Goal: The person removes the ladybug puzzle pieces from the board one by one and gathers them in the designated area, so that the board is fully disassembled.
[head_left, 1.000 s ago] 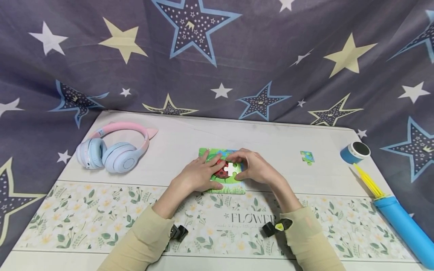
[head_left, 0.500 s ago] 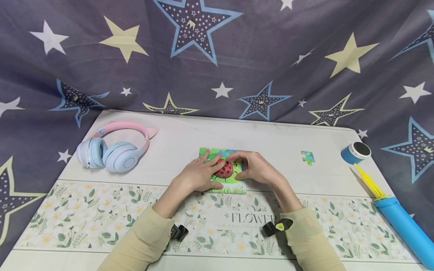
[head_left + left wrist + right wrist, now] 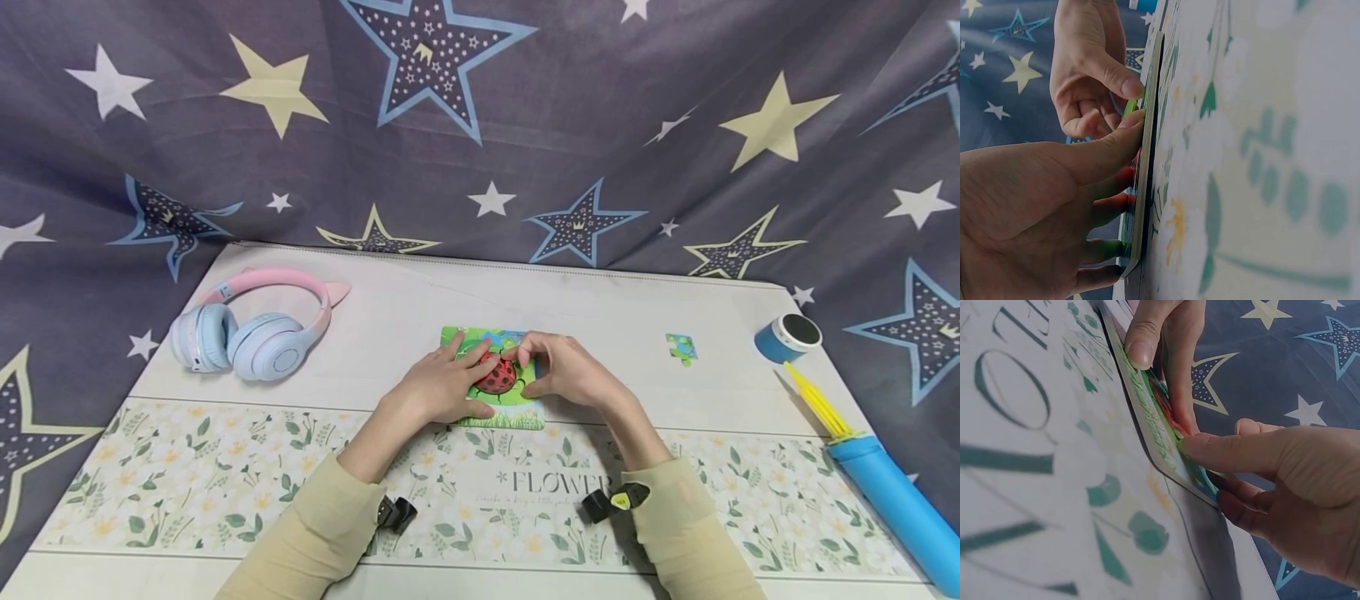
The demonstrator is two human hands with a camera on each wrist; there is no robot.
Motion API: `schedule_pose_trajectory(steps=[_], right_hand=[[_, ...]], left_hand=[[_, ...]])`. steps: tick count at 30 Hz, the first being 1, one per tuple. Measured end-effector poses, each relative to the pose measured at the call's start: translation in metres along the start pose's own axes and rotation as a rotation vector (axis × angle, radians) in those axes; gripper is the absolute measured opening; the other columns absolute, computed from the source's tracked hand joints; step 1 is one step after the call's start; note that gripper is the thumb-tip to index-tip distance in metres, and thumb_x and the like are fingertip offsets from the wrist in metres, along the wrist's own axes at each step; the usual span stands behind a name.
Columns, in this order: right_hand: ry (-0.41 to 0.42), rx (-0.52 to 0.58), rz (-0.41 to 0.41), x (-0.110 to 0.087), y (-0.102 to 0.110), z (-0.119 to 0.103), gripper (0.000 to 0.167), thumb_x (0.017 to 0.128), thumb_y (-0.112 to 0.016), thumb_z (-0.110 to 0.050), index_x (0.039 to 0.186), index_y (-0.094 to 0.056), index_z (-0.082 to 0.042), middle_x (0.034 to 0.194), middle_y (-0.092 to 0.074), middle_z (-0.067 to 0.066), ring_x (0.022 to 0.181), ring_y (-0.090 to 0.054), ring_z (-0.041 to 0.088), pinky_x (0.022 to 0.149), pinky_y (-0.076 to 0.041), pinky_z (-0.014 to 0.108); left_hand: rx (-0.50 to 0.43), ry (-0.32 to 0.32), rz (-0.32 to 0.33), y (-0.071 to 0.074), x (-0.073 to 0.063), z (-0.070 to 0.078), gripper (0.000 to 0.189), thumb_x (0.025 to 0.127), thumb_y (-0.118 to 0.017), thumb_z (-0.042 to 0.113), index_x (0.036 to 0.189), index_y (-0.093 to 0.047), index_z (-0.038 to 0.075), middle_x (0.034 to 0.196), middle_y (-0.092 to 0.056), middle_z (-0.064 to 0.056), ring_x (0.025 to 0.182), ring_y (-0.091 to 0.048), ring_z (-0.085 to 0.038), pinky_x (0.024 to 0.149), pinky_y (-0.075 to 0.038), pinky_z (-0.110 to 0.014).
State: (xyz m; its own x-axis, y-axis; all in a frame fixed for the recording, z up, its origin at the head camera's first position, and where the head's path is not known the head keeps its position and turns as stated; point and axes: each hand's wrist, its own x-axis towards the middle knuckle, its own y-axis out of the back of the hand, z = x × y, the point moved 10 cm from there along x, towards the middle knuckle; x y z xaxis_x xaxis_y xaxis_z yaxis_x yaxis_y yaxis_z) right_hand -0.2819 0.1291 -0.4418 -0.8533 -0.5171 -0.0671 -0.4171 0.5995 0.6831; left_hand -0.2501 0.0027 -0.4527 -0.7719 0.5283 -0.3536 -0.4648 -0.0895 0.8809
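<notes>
A ladybug jigsaw puzzle [image 3: 495,417] lies flat on the table, green and blue with a red ladybug in the middle. My left hand [image 3: 442,385] rests on its left part with the fingers spread, and the thumb lies along the front edge. At the right part of the picture, my right hand [image 3: 567,368] has its thumb and index finger curved around a puzzle piece [image 3: 508,377] at the ladybug's right side. In the left wrist view, a light green edge [image 3: 1129,107] stands up under the right thumb. Another puzzle piece [image 3: 682,348] lies apart, to the right.
Pink and blue headphones [image 3: 262,329] with cat ears sit at the left. On the right are a small blue-and-white cylinder [image 3: 786,337] and a blue pump [image 3: 892,504] with a yellow nozzle. A star-patterned cloth [image 3: 480,158] hangs behind the table.
The white, piece-shaped patch on the ladybug's right side one second ago is gone, and the red shell shows there. The right index finger has shifted slightly; the left hand stays put.
</notes>
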Motion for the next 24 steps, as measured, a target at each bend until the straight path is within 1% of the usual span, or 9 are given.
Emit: schedule_pose_trajectory(steps=[4,8,10,12,14,16,18,20,24], right_hand=[[0.01,0.016,-0.037,-0.0011,-0.0012,-0.0005,0.04,0.075,-0.088,0.002,0.089,-0.053,-0.01,0.132,-0.073,0.001,0.133,-0.063,0.026,0.094,-0.047,0.038],[0.013,0.015,-0.059,-0.0017,-0.0011,0.0,0.041,0.075,-0.088,0.002,0.088,-0.05,-0.01,0.135,-0.072,0.002,0.136,-0.06,0.027,0.094,-0.046,0.038],[0.014,0.01,-0.061,-0.0018,-0.0007,0.0005,0.041,0.075,-0.088,0.002,0.088,-0.05,-0.01,0.135,-0.072,0.002,0.129,-0.064,0.026,0.09,-0.046,0.036],[0.014,0.004,-0.058,-0.0018,0.0,0.0011,0.04,0.075,-0.088,0.002,0.088,-0.051,-0.009,0.134,-0.072,0.002,0.113,-0.067,0.024,0.086,-0.046,0.034],[0.014,-0.005,-0.049,-0.002,0.0015,0.0015,0.04,0.074,-0.088,0.002,0.088,-0.053,-0.01,0.128,-0.074,0.002,0.097,-0.064,0.024,0.081,-0.045,0.032],[0.017,-0.009,-0.041,-0.0019,0.0027,0.0014,0.039,0.074,-0.088,0.002,0.088,-0.054,-0.009,0.126,-0.074,0.002,0.095,-0.063,0.023,0.08,-0.046,0.032],[0.025,-0.013,-0.032,-0.0018,0.0039,0.0006,0.038,0.074,-0.088,0.002,0.089,-0.055,-0.008,0.124,-0.075,0.002,0.106,-0.068,0.022,0.083,-0.048,0.032],[0.028,-0.01,-0.027,-0.0018,0.0046,0.0002,0.038,0.074,-0.089,0.002,0.089,-0.055,-0.007,0.123,-0.075,0.003,0.109,-0.068,0.023,0.082,-0.049,0.032],[0.023,-0.01,-0.014,-0.0026,0.0063,0.0005,0.038,0.074,-0.089,0.001,0.089,-0.056,-0.009,0.121,-0.074,0.002,0.089,-0.062,0.024,0.076,-0.048,0.03]], left_hand=[[0.002,0.002,-0.004,-0.0004,0.0002,0.0,0.082,0.096,-0.065,0.057,0.163,-0.031,0.025,0.176,-0.009,0.002,0.163,0.0,-0.036,0.129,-0.022,-0.058],[0.001,0.004,-0.004,0.0004,0.0002,0.0001,0.082,0.095,-0.065,0.056,0.163,-0.031,0.025,0.176,-0.009,0.001,0.163,-0.001,-0.037,0.129,-0.022,-0.058],[0.001,0.003,-0.003,0.0006,0.0003,0.0004,0.082,0.095,-0.065,0.056,0.163,-0.032,0.025,0.176,-0.009,0.001,0.163,-0.001,-0.037,0.129,-0.022,-0.058],[0.001,0.003,-0.007,0.0002,0.0003,0.0005,0.082,0.096,-0.065,0.056,0.163,-0.031,0.025,0.176,-0.008,0.002,0.163,0.0,-0.036,0.129,-0.021,-0.058],[0.002,0.001,-0.007,0.0006,0.0003,0.0007,0.082,0.096,-0.065,0.056,0.163,-0.031,0.025,0.176,-0.008,0.002,0.163,0.0,-0.037,0.129,-0.021,-0.058],[0.005,-0.002,-0.006,0.0012,0.0002,0.0008,0.082,0.096,-0.064,0.056,0.163,-0.031,0.024,0.176,-0.008,0.001,0.163,0.0,-0.037,0.129,-0.021,-0.058],[0.007,-0.003,-0.007,0.0016,-0.0001,0.0013,0.082,0.096,-0.064,0.056,0.163,-0.031,0.024,0.176,-0.008,0.001,0.163,0.0,-0.037,0.129,-0.021,-0.058],[0.009,-0.003,-0.009,0.0015,-0.0002,0.0016,0.082,0.096,-0.064,0.056,0.163,-0.031,0.024,0.176,-0.008,0.001,0.163,0.001,-0.037,0.13,-0.02,-0.058],[0.009,-0.002,-0.011,0.0003,0.0002,0.0013,0.082,0.096,-0.064,0.056,0.163,-0.031,0.024,0.176,-0.008,0.002,0.163,0.001,-0.037,0.13,-0.02,-0.058]])
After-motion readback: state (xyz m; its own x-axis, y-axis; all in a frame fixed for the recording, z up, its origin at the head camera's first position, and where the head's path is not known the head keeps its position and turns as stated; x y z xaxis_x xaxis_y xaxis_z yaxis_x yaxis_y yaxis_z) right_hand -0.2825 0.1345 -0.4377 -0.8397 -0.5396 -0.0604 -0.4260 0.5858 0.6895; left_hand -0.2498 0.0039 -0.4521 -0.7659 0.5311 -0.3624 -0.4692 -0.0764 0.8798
